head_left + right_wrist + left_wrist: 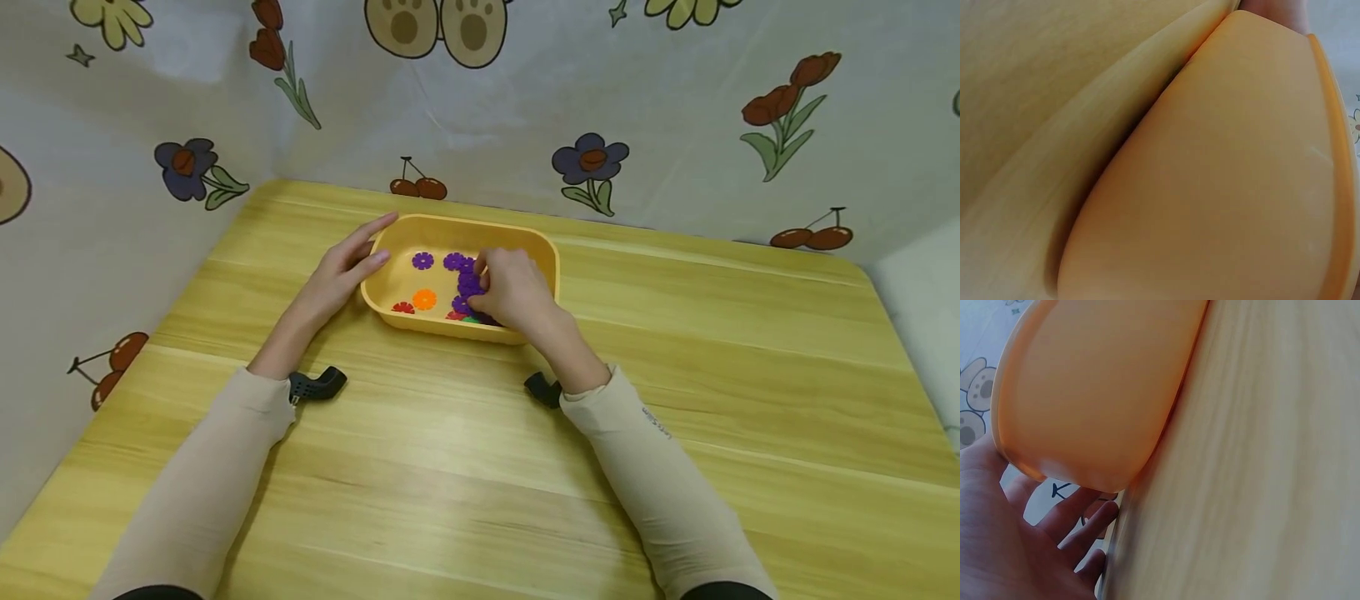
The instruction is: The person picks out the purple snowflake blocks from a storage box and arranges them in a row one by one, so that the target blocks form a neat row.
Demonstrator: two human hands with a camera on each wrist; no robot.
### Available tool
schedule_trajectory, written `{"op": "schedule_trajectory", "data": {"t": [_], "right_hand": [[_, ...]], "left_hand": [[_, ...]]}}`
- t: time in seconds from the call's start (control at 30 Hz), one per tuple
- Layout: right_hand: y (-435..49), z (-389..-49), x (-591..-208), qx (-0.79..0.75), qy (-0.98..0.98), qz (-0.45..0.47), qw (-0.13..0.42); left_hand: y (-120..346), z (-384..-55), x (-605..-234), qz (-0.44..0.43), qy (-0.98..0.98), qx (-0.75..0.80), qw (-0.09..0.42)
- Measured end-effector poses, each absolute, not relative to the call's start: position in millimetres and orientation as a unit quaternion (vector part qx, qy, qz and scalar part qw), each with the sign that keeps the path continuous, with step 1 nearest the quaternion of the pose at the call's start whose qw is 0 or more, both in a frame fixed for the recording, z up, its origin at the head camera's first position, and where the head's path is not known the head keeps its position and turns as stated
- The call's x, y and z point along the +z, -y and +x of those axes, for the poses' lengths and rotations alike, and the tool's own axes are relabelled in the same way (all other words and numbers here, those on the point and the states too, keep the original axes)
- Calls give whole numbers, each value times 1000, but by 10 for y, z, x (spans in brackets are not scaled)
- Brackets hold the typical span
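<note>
A yellow plastic basin (442,327) stands on the table, holding several small flower-shaped plastic discs. Most are purple discs (423,261) heaped towards the right, with an orange disc (424,299) and red discs (403,308) near the front wall. My left hand (337,268) rests against the basin's left end, thumb at the rim; in the left wrist view its other fingers spread loosely along the outside. My right hand (517,287) reaches inside, its bent fingers among the purple discs. Whether it pinches one is hidden. Only the basin's outer wall (1210,169) shows clearly in the right wrist view.
The wood-grained table (420,467) extends in front of the basin and to its right. Behind it hangs a patterned cloth (502,125) with flowers and cherries. Black wrist devices (318,384) sit at both cuffs, low over the table.
</note>
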State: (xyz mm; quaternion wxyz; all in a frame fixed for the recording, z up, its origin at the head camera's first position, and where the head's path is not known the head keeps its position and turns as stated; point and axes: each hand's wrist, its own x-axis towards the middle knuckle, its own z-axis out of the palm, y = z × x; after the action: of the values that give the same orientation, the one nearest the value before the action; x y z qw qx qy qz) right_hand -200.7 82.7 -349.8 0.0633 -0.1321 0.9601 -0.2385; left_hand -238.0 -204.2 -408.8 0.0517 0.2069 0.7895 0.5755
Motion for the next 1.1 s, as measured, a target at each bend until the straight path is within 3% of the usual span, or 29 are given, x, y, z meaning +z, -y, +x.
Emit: {"op": "schedule_trajectory", "data": {"t": [0.5,1.1], "right_hand": [[-870,-2026,-3496,-273,-952,-135,28],[-1109,-2046,-3318,-391,-908,-139,-60]], "left_hand": [[2042,-2372,-4075,207,-789,575,53],[2051,-2365,-4066,208,-786,580,57]]}}
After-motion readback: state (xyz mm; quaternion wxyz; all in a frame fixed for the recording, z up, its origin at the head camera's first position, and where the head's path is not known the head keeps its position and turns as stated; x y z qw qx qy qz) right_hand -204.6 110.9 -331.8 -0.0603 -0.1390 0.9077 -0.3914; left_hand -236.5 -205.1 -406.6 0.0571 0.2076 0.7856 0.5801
